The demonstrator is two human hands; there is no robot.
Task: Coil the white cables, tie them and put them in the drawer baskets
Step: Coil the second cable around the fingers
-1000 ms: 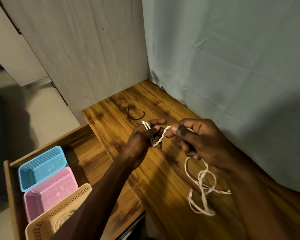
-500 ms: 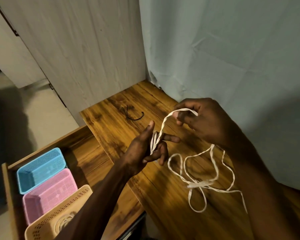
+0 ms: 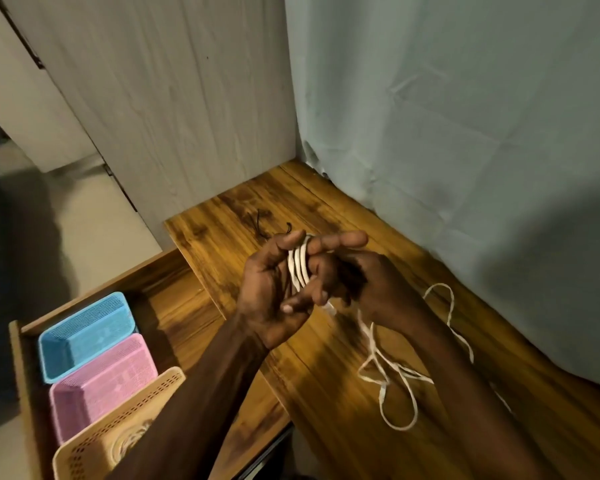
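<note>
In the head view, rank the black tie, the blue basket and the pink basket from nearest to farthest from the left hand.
1. black tie: on the desk just beyond the left hand, near its fingertips.
2. blue basket: in the open drawer, down to the left.
3. pink basket: in the drawer beside the blue one, nearer the camera; only slightly farther, so a close call.

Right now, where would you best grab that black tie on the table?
Pinch the black tie at its curved middle, coming straight down from above. It lies flat on the table, clear of the cable, just beyond the left hand.
</note>
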